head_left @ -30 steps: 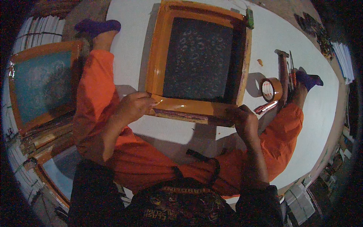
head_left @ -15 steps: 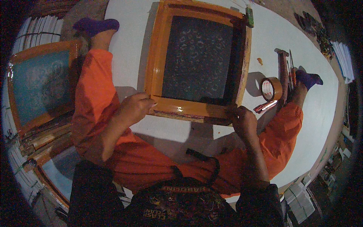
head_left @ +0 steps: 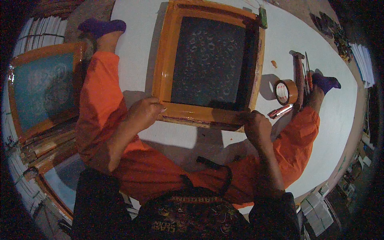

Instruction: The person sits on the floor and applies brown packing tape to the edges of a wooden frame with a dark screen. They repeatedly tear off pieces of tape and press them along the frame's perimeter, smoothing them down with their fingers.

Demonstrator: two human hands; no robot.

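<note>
A screen-printing frame (head_left: 159,68) with a dark mesh (head_left: 208,64) lies before me, its wooden sides covered in shiny brown tape. Pale, small ring-like marks pattern the mesh. Along the near side runs a strip of brown packing tape (head_left: 190,113). My left hand (head_left: 143,115) pinches at the strip's left end, by the near left corner. At the near right corner my right hand (head_left: 258,129) is closed on the other end, its fingertips in shadow. Right of the frame stand a brown tape roll (head_left: 283,93) and a red box cutter (head_left: 281,111).
A hammer (head_left: 298,72) and thin tools (head_left: 308,76) lie by my right foot. A green-handled tool (head_left: 263,18) rests at the frame's far right corner. Another screen frame (head_left: 14,96) with teal mesh leans at left. My orange-trousered legs flank the white board (head_left: 336,100).
Both hands stay at the near corners with only slight shifts. The bright glint on the near tape strip has faded under a shadow.
</note>
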